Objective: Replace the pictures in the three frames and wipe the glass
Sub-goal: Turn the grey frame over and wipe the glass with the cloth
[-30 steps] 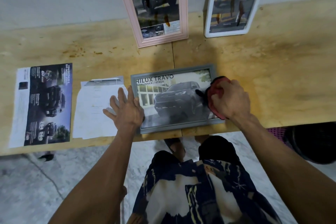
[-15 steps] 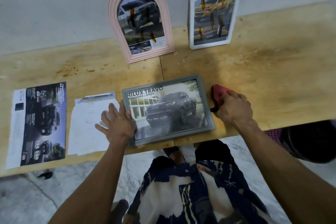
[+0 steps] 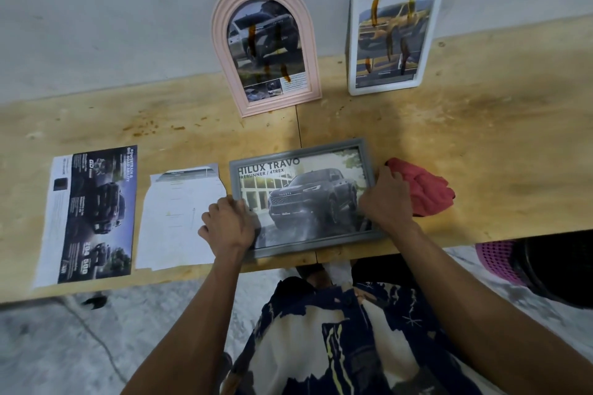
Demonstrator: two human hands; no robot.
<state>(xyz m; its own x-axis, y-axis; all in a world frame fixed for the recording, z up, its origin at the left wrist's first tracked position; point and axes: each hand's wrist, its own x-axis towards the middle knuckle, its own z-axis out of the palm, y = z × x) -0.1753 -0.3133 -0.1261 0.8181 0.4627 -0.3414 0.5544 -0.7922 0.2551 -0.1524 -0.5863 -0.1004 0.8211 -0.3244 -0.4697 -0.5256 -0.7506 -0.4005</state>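
Note:
A grey frame with a truck picture lies flat near the front edge of the wooden table. My left hand grips its left edge and my right hand grips its right edge. A red cloth lies loose on the table just right of the frame, touched by neither hand. A pink arched frame and a white frame lean against the wall, both with brown smears on their glass.
Left of the grey frame lie a white sheet and a dark printed car page. A pink basket and a dark object stand on the floor at the right, under the table edge.
My right hand has let go of the red cloth and taken hold of the frame's right edge. My left hand went from lying flat to gripping the left edge.

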